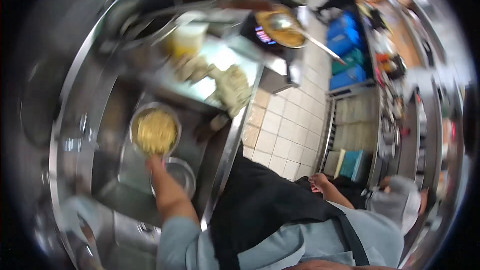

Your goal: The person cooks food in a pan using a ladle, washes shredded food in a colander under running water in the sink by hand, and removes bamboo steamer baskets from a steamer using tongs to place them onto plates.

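Note:
My left hand [155, 164] is closed at the near rim of a round metal bowl [178, 129], where a handle may be hidden. Yellow food pieces [156, 131] fill the bowl, which is over a steel sink [115, 170]. Beside my wrist is another round metal container [184, 177]. My right hand [318, 182] hangs over the floor side, away from the counter, its fingers loosely bent and nothing visible in them.
Crumpled pale cloths [232, 87] and a tub with yellow contents [189, 37] are on the counter. A pan [282, 30] with a ladle stands beyond. Blue bins [345, 35] fill a rack across the tiled aisle [282, 120]. A co-worker [397, 200] is at the right.

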`<move>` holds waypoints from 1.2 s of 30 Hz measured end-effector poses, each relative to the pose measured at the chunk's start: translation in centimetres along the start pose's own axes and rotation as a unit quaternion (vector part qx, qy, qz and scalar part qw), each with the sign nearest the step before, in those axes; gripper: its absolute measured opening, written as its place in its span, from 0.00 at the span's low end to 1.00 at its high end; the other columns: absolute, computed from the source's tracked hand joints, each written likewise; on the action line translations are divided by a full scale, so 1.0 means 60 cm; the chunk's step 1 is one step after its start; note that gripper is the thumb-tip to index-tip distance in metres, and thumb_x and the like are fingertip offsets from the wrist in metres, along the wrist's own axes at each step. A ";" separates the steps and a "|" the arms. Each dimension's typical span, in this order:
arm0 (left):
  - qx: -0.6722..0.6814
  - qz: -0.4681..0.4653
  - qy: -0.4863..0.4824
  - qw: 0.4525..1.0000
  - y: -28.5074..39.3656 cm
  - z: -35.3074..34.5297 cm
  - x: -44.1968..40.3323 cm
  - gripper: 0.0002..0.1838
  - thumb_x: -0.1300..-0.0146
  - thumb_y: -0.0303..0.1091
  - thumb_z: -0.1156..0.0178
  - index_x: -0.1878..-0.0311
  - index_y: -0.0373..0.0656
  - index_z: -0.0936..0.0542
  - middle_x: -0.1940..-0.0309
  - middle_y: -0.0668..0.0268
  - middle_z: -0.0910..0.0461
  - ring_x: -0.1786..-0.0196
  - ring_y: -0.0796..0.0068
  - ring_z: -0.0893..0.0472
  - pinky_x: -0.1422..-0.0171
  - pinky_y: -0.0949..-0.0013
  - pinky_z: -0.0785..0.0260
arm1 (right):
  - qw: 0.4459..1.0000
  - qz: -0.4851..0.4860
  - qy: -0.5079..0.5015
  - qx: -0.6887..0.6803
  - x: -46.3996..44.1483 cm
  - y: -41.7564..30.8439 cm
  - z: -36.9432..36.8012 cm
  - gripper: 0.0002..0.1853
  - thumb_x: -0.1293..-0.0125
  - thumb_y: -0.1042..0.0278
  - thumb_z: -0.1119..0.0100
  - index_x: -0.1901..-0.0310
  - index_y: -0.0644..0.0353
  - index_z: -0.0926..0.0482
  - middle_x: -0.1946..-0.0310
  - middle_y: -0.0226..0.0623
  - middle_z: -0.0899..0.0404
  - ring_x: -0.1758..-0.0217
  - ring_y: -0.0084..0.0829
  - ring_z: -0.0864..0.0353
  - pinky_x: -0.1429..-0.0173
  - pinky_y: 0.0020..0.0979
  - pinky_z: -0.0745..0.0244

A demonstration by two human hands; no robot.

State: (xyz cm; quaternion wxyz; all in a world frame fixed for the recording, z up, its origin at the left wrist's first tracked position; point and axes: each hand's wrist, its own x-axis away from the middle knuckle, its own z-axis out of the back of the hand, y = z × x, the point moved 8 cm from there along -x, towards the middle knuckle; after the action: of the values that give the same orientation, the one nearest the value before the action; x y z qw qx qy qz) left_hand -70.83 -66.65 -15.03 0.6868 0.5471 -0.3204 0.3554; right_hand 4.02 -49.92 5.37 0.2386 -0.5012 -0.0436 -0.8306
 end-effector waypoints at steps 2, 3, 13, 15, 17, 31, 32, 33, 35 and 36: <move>0.016 -0.069 -0.131 0.989 0.004 -0.030 -0.008 0.25 0.43 0.39 0.41 0.44 0.41 0.33 0.48 0.58 0.29 0.47 0.57 0.28 0.47 0.54 0.31 | 0.993 0.031 0.003 0.110 0.042 -0.045 -0.046 0.08 0.39 0.66 0.46 0.60 0.57 0.26 0.80 0.31 0.28 0.82 0.27 0.27 0.76 0.34 0.26; 0.072 -0.039 -0.124 0.989 0.003 -0.035 -0.016 0.25 0.45 0.32 0.43 0.44 0.37 0.34 0.48 0.56 0.30 0.48 0.55 0.28 0.48 0.51 0.30 | 0.996 0.039 0.011 0.074 0.038 -0.050 -0.053 0.08 0.39 0.66 0.46 0.60 0.57 0.26 0.80 0.31 0.28 0.82 0.27 0.27 0.76 0.34 0.26; 0.134 0.008 -0.171 0.976 -0.010 0.007 0.094 0.26 0.50 0.23 0.51 0.44 0.30 0.36 0.46 0.49 0.35 0.46 0.51 0.30 0.50 0.53 0.26 | 0.983 0.111 -0.020 0.146 0.041 -0.132 -0.094 0.06 0.42 0.66 0.46 0.65 0.57 0.24 0.80 0.33 0.27 0.79 0.29 0.25 0.74 0.33 0.24; 0.135 -0.047 -0.199 0.970 0.015 0.018 0.141 0.26 0.53 0.24 0.52 0.47 0.27 0.34 0.49 0.50 0.32 0.49 0.52 0.28 0.52 0.56 0.24 | 0.978 0.111 -0.033 0.172 0.021 -0.135 -0.099 0.06 0.42 0.67 0.48 0.67 0.57 0.24 0.80 0.33 0.27 0.79 0.28 0.25 0.74 0.33 0.24; 0.161 -0.029 -0.210 0.964 0.026 0.024 0.112 0.25 0.54 0.24 0.52 0.49 0.26 0.33 0.50 0.50 0.31 0.51 0.53 0.26 0.54 0.58 0.23 | 0.975 0.122 -0.054 0.177 0.007 -0.159 -0.107 0.06 0.42 0.67 0.49 0.68 0.57 0.24 0.80 0.33 0.27 0.79 0.29 0.24 0.74 0.33 0.23; 0.119 -0.067 -0.231 0.963 0.124 0.030 0.180 0.19 0.56 0.23 0.50 0.56 0.31 0.28 0.61 0.57 0.24 0.64 0.63 0.22 0.66 0.68 0.24 | 0.921 0.309 -0.098 0.215 0.108 -0.336 -0.202 0.12 0.40 0.63 0.44 0.60 0.63 0.24 0.77 0.38 0.24 0.80 0.27 0.23 0.75 0.28 0.24; 0.111 -0.072 -0.242 0.961 0.125 0.036 0.177 0.20 0.56 0.23 0.50 0.55 0.32 0.28 0.61 0.57 0.24 0.64 0.64 0.22 0.66 0.68 0.24 | 0.927 0.293 -0.089 0.217 0.092 -0.318 -0.196 0.12 0.40 0.64 0.44 0.60 0.63 0.24 0.77 0.38 0.24 0.80 0.27 0.23 0.75 0.28 0.24; 0.111 -0.072 -0.240 0.962 0.123 0.035 0.183 0.20 0.56 0.23 0.50 0.55 0.32 0.28 0.61 0.57 0.24 0.64 0.64 0.22 0.66 0.68 0.24 | 0.933 0.269 -0.087 0.222 0.066 -0.298 -0.191 0.10 0.41 0.65 0.46 0.62 0.61 0.24 0.78 0.38 0.25 0.79 0.29 0.22 0.76 0.30 0.23; 0.147 -0.075 -0.230 0.959 0.119 0.017 0.203 0.26 0.57 0.23 0.51 0.48 0.33 0.33 0.59 0.54 0.26 0.65 0.62 0.22 0.68 0.68 0.25 | 0.947 0.203 -0.075 0.239 0.017 -0.244 -0.173 0.08 0.41 0.66 0.47 0.63 0.59 0.24 0.78 0.38 0.25 0.79 0.30 0.22 0.76 0.33 0.23; 0.148 -0.075 -0.230 0.959 0.116 0.017 0.199 0.26 0.57 0.23 0.51 0.48 0.33 0.33 0.59 0.54 0.26 0.65 0.62 0.22 0.68 0.68 0.25 | 0.955 0.150 -0.088 0.241 -0.018 -0.206 -0.164 0.07 0.41 0.65 0.47 0.64 0.56 0.23 0.79 0.37 0.26 0.79 0.31 0.23 0.76 0.34 0.23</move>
State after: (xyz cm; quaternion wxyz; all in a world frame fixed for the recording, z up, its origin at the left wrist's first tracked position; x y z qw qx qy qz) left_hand -70.26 -64.98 -1.25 0.5308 0.7320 -0.3716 0.2107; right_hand -8.99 -41.71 1.66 0.4697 -0.5002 -0.1875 -0.7028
